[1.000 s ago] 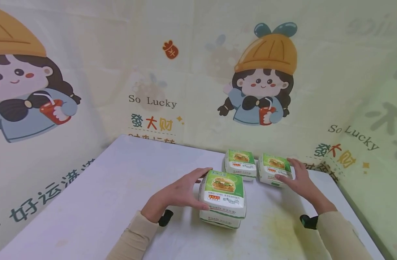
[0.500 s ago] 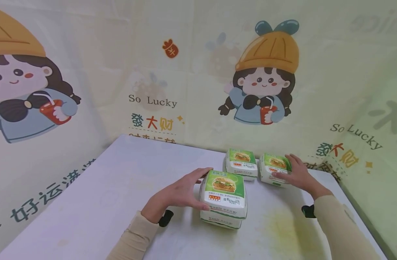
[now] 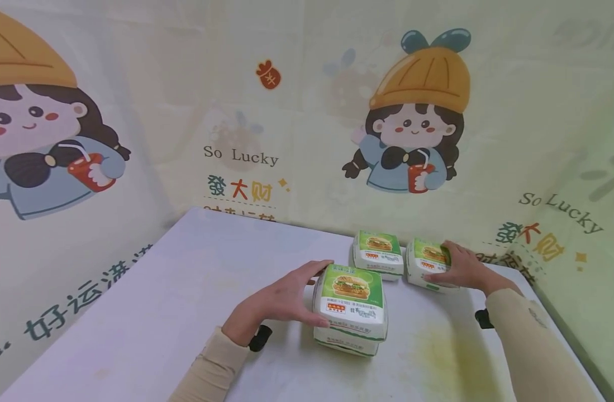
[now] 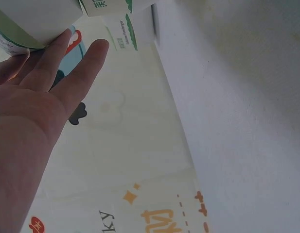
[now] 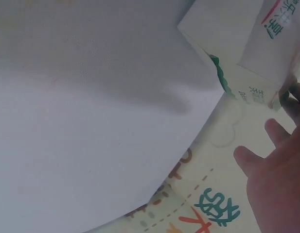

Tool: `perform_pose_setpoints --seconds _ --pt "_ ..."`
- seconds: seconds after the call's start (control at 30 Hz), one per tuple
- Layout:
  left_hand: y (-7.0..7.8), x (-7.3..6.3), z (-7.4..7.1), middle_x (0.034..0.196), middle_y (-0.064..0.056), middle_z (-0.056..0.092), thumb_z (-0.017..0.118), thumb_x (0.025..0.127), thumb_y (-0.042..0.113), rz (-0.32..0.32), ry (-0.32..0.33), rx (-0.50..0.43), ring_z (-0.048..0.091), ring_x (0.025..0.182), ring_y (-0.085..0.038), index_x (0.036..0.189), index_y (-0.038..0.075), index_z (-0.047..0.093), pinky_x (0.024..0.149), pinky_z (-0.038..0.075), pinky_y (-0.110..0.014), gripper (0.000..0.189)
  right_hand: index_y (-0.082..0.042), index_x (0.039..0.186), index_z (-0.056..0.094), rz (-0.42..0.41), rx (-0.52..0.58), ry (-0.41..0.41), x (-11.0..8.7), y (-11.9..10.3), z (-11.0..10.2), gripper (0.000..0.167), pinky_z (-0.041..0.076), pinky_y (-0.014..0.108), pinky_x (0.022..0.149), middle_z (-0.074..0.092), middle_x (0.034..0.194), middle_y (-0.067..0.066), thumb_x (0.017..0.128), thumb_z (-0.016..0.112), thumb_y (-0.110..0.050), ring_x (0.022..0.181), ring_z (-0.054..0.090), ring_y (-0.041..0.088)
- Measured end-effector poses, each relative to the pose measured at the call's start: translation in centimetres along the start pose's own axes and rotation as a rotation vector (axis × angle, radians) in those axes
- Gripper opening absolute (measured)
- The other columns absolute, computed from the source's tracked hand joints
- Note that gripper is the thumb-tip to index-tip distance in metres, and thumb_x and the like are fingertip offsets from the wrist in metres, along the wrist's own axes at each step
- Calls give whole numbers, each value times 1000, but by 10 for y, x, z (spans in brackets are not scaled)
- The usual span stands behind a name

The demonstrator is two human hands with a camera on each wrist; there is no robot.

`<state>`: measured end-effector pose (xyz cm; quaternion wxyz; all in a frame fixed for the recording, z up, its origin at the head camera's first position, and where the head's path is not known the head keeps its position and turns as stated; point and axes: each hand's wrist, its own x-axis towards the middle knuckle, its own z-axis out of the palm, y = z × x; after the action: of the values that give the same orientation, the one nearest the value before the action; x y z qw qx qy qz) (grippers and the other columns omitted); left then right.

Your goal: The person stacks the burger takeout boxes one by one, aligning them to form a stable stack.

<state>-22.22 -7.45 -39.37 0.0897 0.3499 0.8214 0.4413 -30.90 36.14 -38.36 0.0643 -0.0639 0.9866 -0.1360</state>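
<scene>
In the head view, my left hand [image 3: 285, 297] holds the front burger box [image 3: 349, 296] by its left side, thumb along the front and fingers at the back. This box shows an upper and a lower tier, both with printing and a green edge. My right hand [image 3: 465, 267] grips the back right burger box [image 3: 421, 274], thumb at its front and fingers over the far right side. In the right wrist view, two fingertips [image 5: 247, 158] spread free beside the box. A third burger box [image 3: 377, 257] stands just left of that one.
A white table [image 3: 186, 301] with a yellowish stain [image 3: 452, 357] carries the boxes. Behind it hangs a printed cloth backdrop [image 3: 317, 123], close behind the two rear boxes. Another side of the backdrop runs along the table's right edge.
My right hand has settled further round the back right box and its wrist has turned. My left hand keeps its hold. The whole view has shifted slightly; the boxes keep their places.
</scene>
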Motion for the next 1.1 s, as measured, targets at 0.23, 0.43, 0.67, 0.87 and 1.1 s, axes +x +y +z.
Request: perform_pose_setpoints --seconds 0.23,0.43,0.67,0.87,1.1 --pt "2 1 0 148 12 42 88 69 41 -11 -2 -2 42 132 -5 155 21 29 113 41 -35 106 12 149 16 8 74 -83 -9 -2 -6 118 45 62 92 37 138 35 77 76 -59 112 45 45" --pt "3 0 0 146 12 43 88 69 41 -17 -2 1 43 131 -6 155 21 29 113 42 -36 106 11 150 14 -8 124 -148 -17 -2 -12 107 40 64 96 33 139 35 82 76 -43 116 41 45" --pt "2 -1 1 146 13 43 88 69 41 -16 -1 -15 44 130 -5 155 21 29 113 42 -36 106 8 151 16 3 103 -163 -25 -2 -16 110 40 65 97 33 141 34 79 79 -47 117 42 45" --pt "1 -1 2 147 12 42 88 69 42 -15 1 -18 43 131 -6 155 20 28 113 41 -35 107 8 149 25 -62 100 -90 -36 0 -13 107 45 62 93 40 139 33 77 80 -49 114 47 42" --pt "2 -2 2 147 12 43 87 70 43 -10 3 -25 43 132 -6 155 22 29 113 42 -37 106 6 147 30 -96 82 -18 -45 1 -9 104 47 59 90 47 135 30 76 81 -50 111 50 39"
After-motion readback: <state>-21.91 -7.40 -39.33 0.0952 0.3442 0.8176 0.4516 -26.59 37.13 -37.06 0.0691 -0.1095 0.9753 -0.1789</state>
